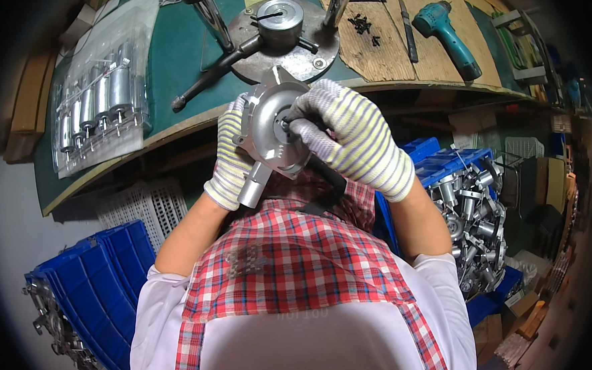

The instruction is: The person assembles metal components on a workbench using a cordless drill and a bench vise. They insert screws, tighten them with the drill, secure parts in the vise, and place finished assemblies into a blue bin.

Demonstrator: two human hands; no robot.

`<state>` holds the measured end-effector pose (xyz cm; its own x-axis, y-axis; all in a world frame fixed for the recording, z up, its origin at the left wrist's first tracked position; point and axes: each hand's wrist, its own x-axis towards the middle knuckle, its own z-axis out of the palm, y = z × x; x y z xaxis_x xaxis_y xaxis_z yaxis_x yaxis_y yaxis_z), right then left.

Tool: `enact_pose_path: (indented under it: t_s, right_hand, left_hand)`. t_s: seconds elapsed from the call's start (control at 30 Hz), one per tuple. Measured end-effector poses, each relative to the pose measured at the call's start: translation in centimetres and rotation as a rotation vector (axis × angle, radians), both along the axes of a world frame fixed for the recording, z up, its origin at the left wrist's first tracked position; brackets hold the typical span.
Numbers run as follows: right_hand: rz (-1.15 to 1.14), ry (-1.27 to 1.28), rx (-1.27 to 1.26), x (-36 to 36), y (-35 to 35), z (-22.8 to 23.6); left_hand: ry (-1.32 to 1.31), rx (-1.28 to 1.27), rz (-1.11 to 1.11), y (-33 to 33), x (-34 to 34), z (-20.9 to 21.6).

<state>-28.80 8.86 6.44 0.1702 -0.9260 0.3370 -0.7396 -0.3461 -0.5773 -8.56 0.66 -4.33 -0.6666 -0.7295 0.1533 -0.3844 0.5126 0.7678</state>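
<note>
A round silver metal housing point(264, 130) with a short side pipe is held up in front of my apron, just off the bench's near edge. My left hand point(229, 151), in a striped knit glove, is wrapped round its left side, the fingertips partly hidden behind it. My right hand point(353, 135), gloved alike, has thumb and forefinger pinched together at the dark hub in the housing's middle. Whatever lies between those fingertips is too small and covered to make out. Beyond the housing, a press-like fixture point(281, 35) with a round steel base and a long lever stands on the bench.
Silver motors point(104, 94) lie in a clear tray on the bench's left. At the right are black screws point(361, 26), a dark slim tool point(408, 32) and a teal power drill point(446, 40). Blue crates point(94, 289) stand low left; another bin holds metal housings point(472, 222) low right.
</note>
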Motion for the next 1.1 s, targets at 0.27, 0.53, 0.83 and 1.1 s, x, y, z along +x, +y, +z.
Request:
enact_pose_path:
  t_s: [0.27,0.53,0.83,1.1]
  right_hand:
    - [-0.024,-0.08,0.049,-0.1,0.1,-0.6]
    - [-0.292,-0.359,0.308,-2.2,-1.0,-0.7]
    - [-0.698,0.336,0.039,-16.2,-8.8,-6.8]
    - [-0.826,0.493,0.247,-13.0,-9.0,-5.8]
  left_hand:
    - [-0.045,-0.327,-0.043,0.3,-1.6,2.9]
    - [0.464,0.452,-0.041,0.7,-0.7,-1.4]
    - [0.514,0.764,0.054,1.1,1.1,-3.9]
    - [0.496,0.59,0.004,1.1,1.6,-4.4]
